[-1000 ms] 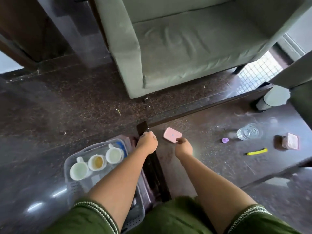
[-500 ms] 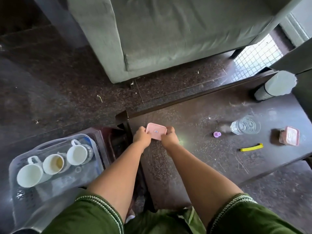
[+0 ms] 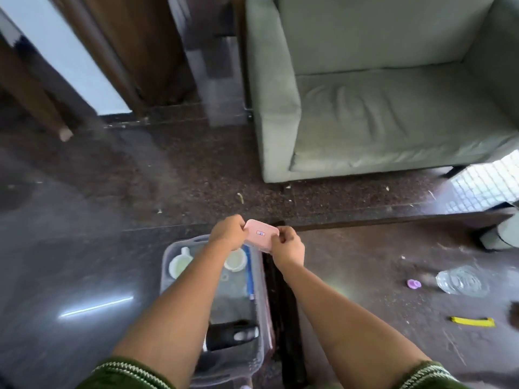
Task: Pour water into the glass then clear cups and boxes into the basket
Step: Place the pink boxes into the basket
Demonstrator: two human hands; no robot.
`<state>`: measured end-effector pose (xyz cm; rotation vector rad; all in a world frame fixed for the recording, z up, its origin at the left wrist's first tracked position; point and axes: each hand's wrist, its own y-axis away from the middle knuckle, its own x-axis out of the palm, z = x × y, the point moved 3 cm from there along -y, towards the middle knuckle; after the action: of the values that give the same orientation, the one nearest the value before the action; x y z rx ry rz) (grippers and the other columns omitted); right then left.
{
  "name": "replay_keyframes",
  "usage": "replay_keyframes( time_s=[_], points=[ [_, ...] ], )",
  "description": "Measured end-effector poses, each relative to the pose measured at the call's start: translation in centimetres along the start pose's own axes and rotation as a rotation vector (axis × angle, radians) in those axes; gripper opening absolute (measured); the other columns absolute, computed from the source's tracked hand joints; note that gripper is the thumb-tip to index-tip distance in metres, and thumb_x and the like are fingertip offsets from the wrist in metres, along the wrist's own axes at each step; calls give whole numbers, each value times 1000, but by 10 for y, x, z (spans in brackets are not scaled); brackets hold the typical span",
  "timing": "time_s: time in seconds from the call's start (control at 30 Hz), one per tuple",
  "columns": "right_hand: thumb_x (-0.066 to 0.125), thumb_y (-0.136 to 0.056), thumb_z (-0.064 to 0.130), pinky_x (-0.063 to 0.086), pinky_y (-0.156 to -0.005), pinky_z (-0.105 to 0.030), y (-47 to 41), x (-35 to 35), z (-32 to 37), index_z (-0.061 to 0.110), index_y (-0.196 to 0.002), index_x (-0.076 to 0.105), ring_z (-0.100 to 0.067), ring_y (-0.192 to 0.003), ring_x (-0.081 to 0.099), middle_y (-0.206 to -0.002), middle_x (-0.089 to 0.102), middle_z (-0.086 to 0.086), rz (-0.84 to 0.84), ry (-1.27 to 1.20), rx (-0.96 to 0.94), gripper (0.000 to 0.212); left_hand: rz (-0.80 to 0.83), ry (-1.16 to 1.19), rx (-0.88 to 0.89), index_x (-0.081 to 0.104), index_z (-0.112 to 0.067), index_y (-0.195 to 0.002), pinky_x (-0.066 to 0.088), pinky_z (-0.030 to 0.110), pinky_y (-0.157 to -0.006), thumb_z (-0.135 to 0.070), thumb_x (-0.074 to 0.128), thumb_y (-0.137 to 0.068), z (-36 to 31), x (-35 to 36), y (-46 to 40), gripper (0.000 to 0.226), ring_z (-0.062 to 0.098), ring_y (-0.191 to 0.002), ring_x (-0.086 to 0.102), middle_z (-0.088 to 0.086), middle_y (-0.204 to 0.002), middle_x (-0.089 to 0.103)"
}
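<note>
Arms hide part of basket [image 3: 168, 255]; 2 cups [image 3: 179, 265] visible inside. Both hands, left [image 3: 229, 233] & right [image 3: 289, 248], grip 1 pink box [image 3: 259, 238] above basket's far end. Glass [image 3: 462, 280] blurred on bench [image 3: 365, 276].

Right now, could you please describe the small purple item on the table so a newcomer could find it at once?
Start at the dark table in front of the grey-green sofa. On its right part stands a clear glass; just left of it, apart from it, lies the purple cap. It is the only purple thing there, far smaller than the glass and rounder than the yellow strip.
</note>
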<state>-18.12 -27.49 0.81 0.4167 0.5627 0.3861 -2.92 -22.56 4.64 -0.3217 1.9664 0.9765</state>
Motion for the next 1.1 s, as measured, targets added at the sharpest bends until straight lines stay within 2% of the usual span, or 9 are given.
replay_keyframes(
  time_s=[0.13, 0.23, 0.37, 0.47, 0.57, 0.63, 0.9, 1.0, 1.1],
  points=[
    [56, -90, 22, 50, -81, -30, 41, 66, 33, 15, -112, 64, -23, -88, 62, -101, 66, -8, 158, 107, -114, 24, -17, 111, -147, 63, -16, -101, 46, 32, -81, -30, 61, -87, 96, -29, 33, 19, 29, -104, 63, 8, -111, 69],
    [55, -91, 20, 47, -67, -29, 67, 113, 42, 18, -116, 60, -20, -78, 59, -87, 62, -1, 292, 178, -109, 25, -38, 222, -253, 64, -12, -102, 45, 31, -78, -31, 63, -87, 158, -27, 58, 24, 31, -103, 63, 12, -110, 69],
    [52, -90, 14, 43, -68, -27, 83, 150, 39, 18, -113, 55, -22, -80, 55, -91, 62, -3, 406, 352, -118, 23, -53, 439, -360, 66, -11, -98, 49, 30, -77, -25, 69, -85, 210, -6, 81, 20, 27, -93, 67, 11, -102, 71],
    [50, -90, 12, 42, -70, -24, 84, 159, 31, 17, -113, 60, -25, -85, 58, -104, 68, -9, 408, 496, -75, 26, 29, 422, -327, 68, -8, -94, 55, 37, -84, -17, 67, -84, 224, 15, 85, 13, 27, -92, 69, 12, -98, 72],
    [48, -88, 10, 45, -77, -23, 84, 165, 26, 18, -116, 62, -28, -100, 63, -114, 66, -9, 427, 610, -23, 33, 90, 359, -241, 67, -9, -92, 51, 32, -76, -15, 61, -87, 225, 28, 89, 9, 27, -94, 67, 11, -98, 71],
    [46, -87, 8, 49, -85, -28, 83, 171, 22, 19, -119, 61, -28, -106, 62, -119, 64, -9, 490, 661, 17, 38, 124, 326, -207, 65, -11, -106, 45, 29, -74, -13, 57, -90, 225, 36, 87, 19, 26, -99, 64, 9, -108, 69],
    [48, -94, 13, 44, -99, -30, 66, 190, 9, 10, -132, 57, -26, -116, 57, -134, 58, -11, 693, 798, 78, 39, 265, 324, -196, 48, -20, -133, 47, 36, -97, -13, 47, -88, 232, 69, 72, 46, 29, -119, 58, 10, -130, 60],
    [49, -95, 15, 46, -87, -31, 64, 195, 5, 4, -129, 57, -27, -109, 58, -132, 59, -15, 738, 883, 77, 36, 263, 242, -226, 44, -10, -135, 46, 37, -99, -10, 46, -87, 231, 67, 73, 48, 31, -122, 55, 15, -135, 53],
    [47, -96, 12, 43, -63, -24, 65, 201, -5, -1, -126, 56, -20, -94, 51, -129, 59, -17, 807, 917, 86, 34, 303, 174, -183, 17, -2, -149, 33, 35, -110, -4, 44, -89, 226, 74, 76, 66, 33, -137, 35, 19, -150, 27]
  ],
)
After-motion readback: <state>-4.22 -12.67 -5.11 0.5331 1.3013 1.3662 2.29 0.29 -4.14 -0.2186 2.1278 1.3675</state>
